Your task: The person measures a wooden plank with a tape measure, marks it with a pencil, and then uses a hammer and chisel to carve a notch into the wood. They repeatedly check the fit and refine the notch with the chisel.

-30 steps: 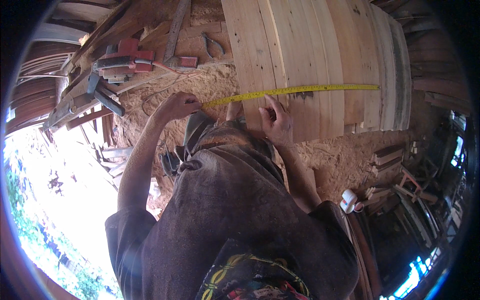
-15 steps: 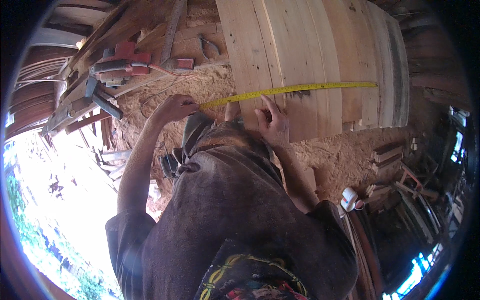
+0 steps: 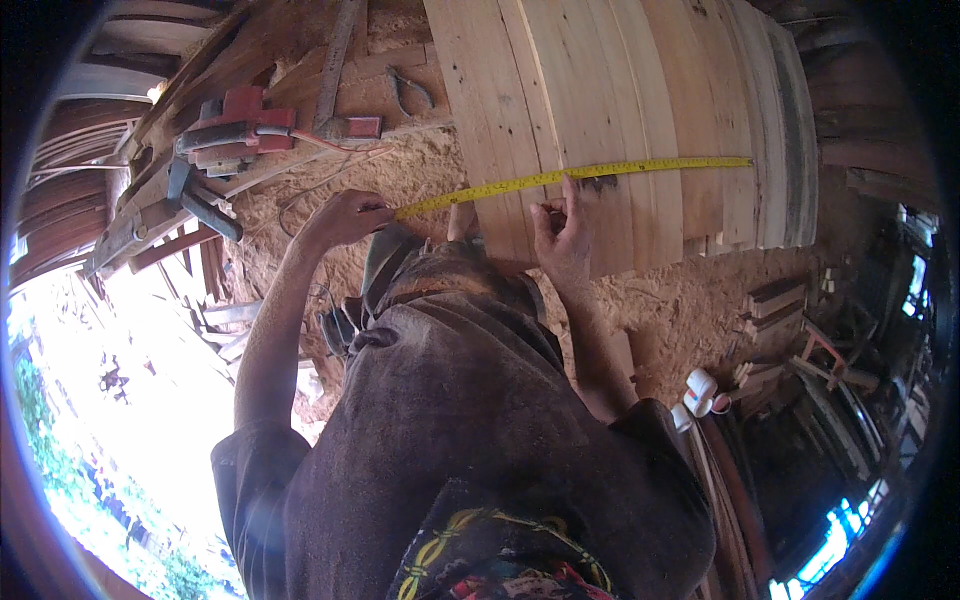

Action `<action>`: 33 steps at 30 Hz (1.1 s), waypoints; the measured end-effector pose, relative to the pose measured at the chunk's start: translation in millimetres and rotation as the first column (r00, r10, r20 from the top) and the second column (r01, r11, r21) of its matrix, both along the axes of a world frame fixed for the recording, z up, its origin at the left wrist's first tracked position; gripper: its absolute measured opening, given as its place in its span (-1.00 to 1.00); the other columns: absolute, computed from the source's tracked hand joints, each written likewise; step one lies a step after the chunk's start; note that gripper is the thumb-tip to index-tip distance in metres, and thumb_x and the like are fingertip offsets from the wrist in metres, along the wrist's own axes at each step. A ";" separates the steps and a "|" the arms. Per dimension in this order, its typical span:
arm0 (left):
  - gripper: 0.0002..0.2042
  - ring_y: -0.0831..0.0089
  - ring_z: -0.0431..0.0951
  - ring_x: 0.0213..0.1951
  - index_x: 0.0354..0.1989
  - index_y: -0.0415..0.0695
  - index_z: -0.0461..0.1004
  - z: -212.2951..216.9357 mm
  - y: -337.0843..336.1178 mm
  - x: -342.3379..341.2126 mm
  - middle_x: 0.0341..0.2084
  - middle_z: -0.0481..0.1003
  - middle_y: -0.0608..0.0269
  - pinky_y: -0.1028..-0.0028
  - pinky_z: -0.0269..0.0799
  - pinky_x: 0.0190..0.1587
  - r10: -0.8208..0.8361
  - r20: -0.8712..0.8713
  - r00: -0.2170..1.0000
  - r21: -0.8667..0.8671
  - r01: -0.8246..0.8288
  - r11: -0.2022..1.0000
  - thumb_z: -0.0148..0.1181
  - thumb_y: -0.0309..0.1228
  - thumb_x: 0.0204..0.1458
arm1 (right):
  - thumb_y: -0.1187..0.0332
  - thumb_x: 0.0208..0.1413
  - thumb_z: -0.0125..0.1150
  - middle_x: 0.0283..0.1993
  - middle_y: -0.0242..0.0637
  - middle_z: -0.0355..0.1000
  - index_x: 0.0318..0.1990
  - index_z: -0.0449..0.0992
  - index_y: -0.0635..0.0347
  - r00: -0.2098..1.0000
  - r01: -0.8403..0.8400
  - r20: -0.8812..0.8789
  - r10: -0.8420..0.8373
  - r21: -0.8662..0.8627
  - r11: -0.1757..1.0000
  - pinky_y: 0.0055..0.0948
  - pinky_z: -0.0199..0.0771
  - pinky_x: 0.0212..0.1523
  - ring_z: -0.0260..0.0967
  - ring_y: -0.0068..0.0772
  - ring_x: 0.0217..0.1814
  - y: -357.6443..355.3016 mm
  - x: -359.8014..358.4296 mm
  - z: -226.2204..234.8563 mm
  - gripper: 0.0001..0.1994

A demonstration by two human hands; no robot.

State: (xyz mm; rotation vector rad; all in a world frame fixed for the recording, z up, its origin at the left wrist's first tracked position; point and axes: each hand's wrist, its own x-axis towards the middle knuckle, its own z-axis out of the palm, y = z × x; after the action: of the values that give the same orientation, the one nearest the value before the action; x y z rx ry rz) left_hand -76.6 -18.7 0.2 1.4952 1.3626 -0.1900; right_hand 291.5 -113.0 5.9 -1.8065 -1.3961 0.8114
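Observation:
A yellow tape measure [image 3: 575, 176] lies stretched across a stack of pale curved wooden planks [image 3: 620, 90], its far end near the planks' right side. My left hand [image 3: 345, 215] is closed around the tape's left end, over a bed of sawdust. My right hand [image 3: 565, 235] rests on the planks at the tape's middle, its curled fingertips pinching at the tape's lower edge next to a dark mark on the wood. Whether it also holds a small marker is too unclear to tell. My dark shirt fills the lower part of the view.
Red and grey clamps [image 3: 235, 125] lie on timber at the upper left, with pliers [image 3: 408, 92] beside them. Sawdust [image 3: 690, 300] covers the ground below the planks. A white container [image 3: 700, 390] and wood offcuts [image 3: 780, 300] sit at the right.
Both hands and the tape keep their places. Only the view has shifted slightly.

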 end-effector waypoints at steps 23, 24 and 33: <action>-0.67 0.50 0.57 -0.39 -0.17 -0.20 0.70 0.4 -4.6 0.5 -0.48 0.63 0.16 0.35 0.50 -0.26 -0.015 0.079 0.997 0.072 0.009 0.997 0.32 -0.13 0.28 | 0.33 0.30 0.33 -0.13 -0.11 0.63 0.36 0.45 0.20 0.964 -0.260 0.024 0.263 -0.086 0.962 -0.26 0.66 -0.15 0.64 -0.23 -0.22 0.0 -27.8 11.7 -0.50; -0.67 0.50 0.58 -0.39 -0.17 -0.20 0.70 0.2 -5.0 0.2 -0.48 0.63 0.16 0.36 0.50 -0.26 -0.015 0.081 0.997 0.076 0.009 0.997 0.32 -0.13 0.28 | 0.33 0.30 0.33 -0.13 -0.11 0.63 0.36 0.45 0.19 0.964 -0.261 0.023 0.264 -0.082 0.962 -0.26 0.66 -0.15 0.65 -0.23 -0.22 0.5 -28.5 13.2 -0.49; -0.67 0.37 0.63 -0.39 -0.17 -0.18 0.69 -0.1 -1.9 -0.3 -0.44 0.64 0.11 0.28 0.54 -0.24 -0.057 0.054 0.997 0.046 0.055 0.997 0.29 -0.12 0.27 | 0.28 0.31 0.30 -0.13 -0.12 0.64 0.39 0.42 0.17 0.960 -0.279 -0.043 0.275 -0.117 0.953 -0.17 0.66 -0.15 0.66 -0.16 -0.22 1.4 -35.7 16.5 -0.47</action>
State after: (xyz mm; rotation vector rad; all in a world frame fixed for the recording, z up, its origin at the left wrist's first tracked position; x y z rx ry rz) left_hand -76.8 -20.6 0.1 1.5656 1.2891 -0.1533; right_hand 255.8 -111.6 22.4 -1.7034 -1.6382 1.0815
